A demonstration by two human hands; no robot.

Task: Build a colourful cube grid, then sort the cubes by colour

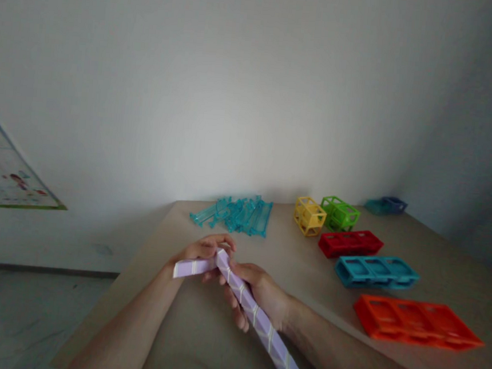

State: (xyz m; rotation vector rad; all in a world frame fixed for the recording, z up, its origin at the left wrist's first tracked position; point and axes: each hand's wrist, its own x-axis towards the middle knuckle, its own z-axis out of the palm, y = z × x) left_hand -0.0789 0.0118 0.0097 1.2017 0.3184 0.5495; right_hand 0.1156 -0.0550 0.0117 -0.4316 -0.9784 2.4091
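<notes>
Both my hands hold a long lavender strip (262,324) crossed by pale yellow lines. It bends sharply between my hands, with a short end (189,268) lying over my left wrist and the longer length running down past my right forearm. My left hand (206,249) grips it at the bend, fingers curled and partly hidden behind it. My right hand (262,289) is wrapped around the strip just below the bend, thumb on the near side. What the strip is made of I cannot tell.
Loose turquoise plastic pieces (243,214) lie by the wall. To the right stand frame blocks: yellow (309,216), green (340,214), red (350,243), blue (377,272) and orange (415,321). Dark blue pieces (393,205) sit in the far corner of the table (181,339).
</notes>
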